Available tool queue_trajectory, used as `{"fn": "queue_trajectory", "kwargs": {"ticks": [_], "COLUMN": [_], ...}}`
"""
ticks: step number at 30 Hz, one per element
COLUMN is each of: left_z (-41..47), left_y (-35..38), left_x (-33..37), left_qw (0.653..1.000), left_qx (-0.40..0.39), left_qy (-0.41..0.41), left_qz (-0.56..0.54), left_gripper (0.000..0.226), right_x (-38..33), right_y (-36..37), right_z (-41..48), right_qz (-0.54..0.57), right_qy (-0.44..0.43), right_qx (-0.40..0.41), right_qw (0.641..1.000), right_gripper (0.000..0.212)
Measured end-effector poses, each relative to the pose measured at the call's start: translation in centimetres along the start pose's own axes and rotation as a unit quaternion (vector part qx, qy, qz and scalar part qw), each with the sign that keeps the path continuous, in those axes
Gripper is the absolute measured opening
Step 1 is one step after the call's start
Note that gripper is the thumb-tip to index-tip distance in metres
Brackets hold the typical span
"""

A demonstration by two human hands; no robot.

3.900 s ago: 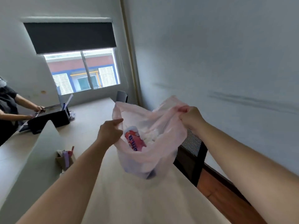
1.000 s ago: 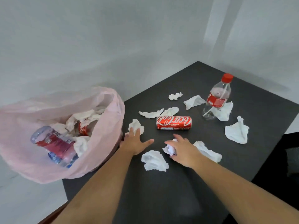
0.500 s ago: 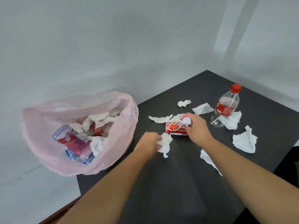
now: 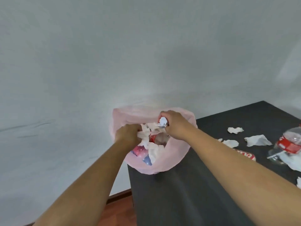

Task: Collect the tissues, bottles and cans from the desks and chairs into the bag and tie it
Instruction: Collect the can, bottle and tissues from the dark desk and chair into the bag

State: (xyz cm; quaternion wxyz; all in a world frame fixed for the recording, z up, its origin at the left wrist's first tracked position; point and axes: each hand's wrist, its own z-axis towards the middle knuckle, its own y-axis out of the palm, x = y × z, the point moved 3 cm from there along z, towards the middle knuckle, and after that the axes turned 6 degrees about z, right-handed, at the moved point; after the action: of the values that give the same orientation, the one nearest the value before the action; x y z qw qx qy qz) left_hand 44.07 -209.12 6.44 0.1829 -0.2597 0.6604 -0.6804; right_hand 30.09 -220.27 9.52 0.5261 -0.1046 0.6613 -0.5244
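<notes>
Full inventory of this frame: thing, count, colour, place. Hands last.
bag: one, pink, desk's left corner
tissues in bag: several, white
can in bag: one, red
bottle in bag: one, red label
loose tissues: at least five, white, on desk
can on desk: one, red, behind right forearm
bottle on desk: one, clear, right edge
desk: one, dark grey
wall: one, pale grey
floor: brown wood, lower left
left hand: grips tissue wad at bag mouth
right hand: grips crumpled tissue above bag
</notes>
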Motion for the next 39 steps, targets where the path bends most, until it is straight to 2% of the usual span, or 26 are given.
{"fn": "queue_trajectory", "kwargs": {"ticks": [3,5,8,11,14,17,20,22,25,27,30,33,36,39], "left_z": [-0.4,-0.4,0.1,0.9,1.5,1.6,1.8,2.4,4.2,5.9,8.3,10.0,10.9,11.2], "left_y": [2.1,1.5,-1.0,-4.0,-6.0,-5.7,-2.6,0.8,6.9,11.0,15.3,17.8,19.1,20.3], "left_x": [-1.0,-0.9,0.5,4.0,9.4,16.6,24.0,27.1,29.3,30.1,31.1,32.6,33.7,35.0], "left_qw": [0.999,0.998,0.997,0.990,0.977,0.956,0.947,0.951,0.965,0.972,0.969,0.951,0.941,0.940], "left_qx": [-0.039,-0.028,0.028,0.093,0.139,0.155,0.104,0.047,-0.059,-0.125,-0.202,-0.265,-0.284,-0.272], "left_qy": [0.028,0.050,0.078,0.101,0.149,0.225,0.289,0.299,0.248,0.191,0.131,0.152,0.181,0.203], "left_qz": [0.015,0.006,-0.005,-0.028,-0.065,-0.103,-0.097,-0.065,-0.053,-0.054,-0.059,-0.047,-0.028,0.024], "left_gripper": [0.047,0.063,0.056,0.047,0.044,0.043,0.046,0.050,0.052,0.051,0.051,0.049,0.044,0.042], "right_x": [0.3,0.3,0.9,3.1,6.9,11.8,17.4,20.6,24.4,26.8,29.4,31.2,32.4,33.4], "right_y": [3.0,2.8,-0.1,-5.1,-9.9,-13.1,-13.6,-12.1,-8.7,-6.4,-4.1,-3.2,-2.7,-2.7], "right_z": [0.7,0.7,-0.1,-1.7,-3.8,-6.5,-9.1,-10.2,-11.9,-12.9,-13.6,-13.8,-14.2,-15.2], "right_qz": [-0.141,-0.179,-0.131,-0.065,-0.041,-0.046,-0.055,-0.064,-0.092,-0.105,-0.138,-0.155,-0.171,-0.172], "right_qy": [-0.004,-0.029,-0.058,-0.035,0.036,0.106,0.165,0.201,0.234,0.249,0.255,0.259,0.263,0.278], "right_qx": [-0.071,-0.057,0.018,0.139,0.228,0.249,0.204,0.128,0.007,-0.041,-0.072,-0.072,-0.075,-0.090], "right_qw": [0.987,0.982,0.990,0.988,0.972,0.962,0.963,0.969,0.968,0.962,0.954,0.951,0.946,0.941], "right_gripper": [0.057,0.063,0.044,0.023,0.023,0.027,0.030,0.041,0.058,0.066,0.077,0.081,0.075,0.075]}}
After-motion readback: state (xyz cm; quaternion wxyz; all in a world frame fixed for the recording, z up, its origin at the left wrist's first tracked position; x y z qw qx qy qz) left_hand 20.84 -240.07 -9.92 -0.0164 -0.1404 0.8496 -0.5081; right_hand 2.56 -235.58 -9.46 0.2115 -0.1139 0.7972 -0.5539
